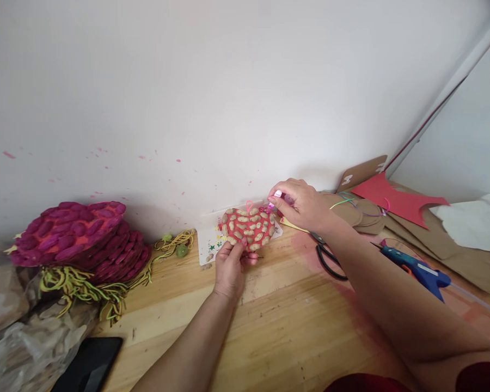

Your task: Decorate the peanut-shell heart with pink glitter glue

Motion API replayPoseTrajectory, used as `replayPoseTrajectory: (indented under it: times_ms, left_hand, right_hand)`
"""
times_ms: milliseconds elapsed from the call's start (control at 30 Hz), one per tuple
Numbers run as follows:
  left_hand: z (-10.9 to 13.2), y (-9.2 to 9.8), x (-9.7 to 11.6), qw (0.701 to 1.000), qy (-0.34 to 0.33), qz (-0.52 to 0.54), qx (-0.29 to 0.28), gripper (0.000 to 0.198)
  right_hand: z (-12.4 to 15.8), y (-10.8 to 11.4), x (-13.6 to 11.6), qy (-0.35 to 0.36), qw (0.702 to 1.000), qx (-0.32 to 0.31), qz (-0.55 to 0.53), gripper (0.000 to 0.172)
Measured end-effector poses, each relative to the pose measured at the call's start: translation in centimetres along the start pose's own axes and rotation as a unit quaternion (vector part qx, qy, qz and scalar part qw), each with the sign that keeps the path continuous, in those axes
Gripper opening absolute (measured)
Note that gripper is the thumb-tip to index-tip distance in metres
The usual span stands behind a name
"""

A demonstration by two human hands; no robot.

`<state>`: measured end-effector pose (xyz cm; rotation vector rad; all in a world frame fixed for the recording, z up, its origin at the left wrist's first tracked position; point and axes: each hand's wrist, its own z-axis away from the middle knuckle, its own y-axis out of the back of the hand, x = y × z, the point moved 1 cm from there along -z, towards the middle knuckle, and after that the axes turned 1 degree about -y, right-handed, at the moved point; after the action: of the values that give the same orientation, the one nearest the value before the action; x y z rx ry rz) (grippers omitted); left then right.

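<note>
My left hand (pixel 231 267) grips the lower edge of a red heart-shaped cutout (pixel 251 226) covered with unpainted peanuts, thumb on its front. A small pink loop (pixel 249 206) stands at its top. In my right hand (pixel 298 204), thumb and fingers pinch a small white and pinkish-purple tube (pixel 274 200), its lower end close to the cutout's upper right edge. Whether it touches there I cannot tell. Behind the cutout lies a white sheet (pixel 204 247) with small star stickers.
At left is a stack of magenta peanut-covered pieces (pixel 73 234) with yellow-green yarn (pixel 81 286), near plastic bags (pixel 36 343) and a black phone (pixel 92 365). At right lie black-handled scissors (pixel 329 264), a blue glue gun (pixel 416 269), red paper (pixel 396 196) and brown cardboard (pixel 453 261).
</note>
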<state>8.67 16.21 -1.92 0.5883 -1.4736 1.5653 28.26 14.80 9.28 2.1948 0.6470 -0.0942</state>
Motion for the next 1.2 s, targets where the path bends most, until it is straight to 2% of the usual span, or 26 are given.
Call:
replayPoseTrajectory:
  times_ms: [267, 433, 700, 1200]
  left_hand:
    - [0.3, -0.1, -0.4, 0.998, -0.014, -0.043, -0.035, 0.049]
    - [0.3, -0.2, -0.7, 0.997, -0.012, -0.076, -0.031, 0.053]
    - [0.2, -0.1, -0.7, 0.997, -0.02, -0.071, -0.023, 0.054]
    - [0.2, 0.1, -1.1, 0.998, -0.018, -0.066, -0.014, 0.057]
  right_hand:
    - [0.1, -0.3, -0.5, -0.013, 0.999, 0.019, -0.033, 0.015]
    - [0.1, -0.8, -0.3, 0.006, 0.998, 0.028, -0.049, 0.014]
    - [0.2, -0.4, -0.9, -0.046, 0.996, 0.042, -0.064, 0.017]
    - [0.2, 0.0, -1.5, -0.061, 0.992, 0.049, -0.1, 0.018]
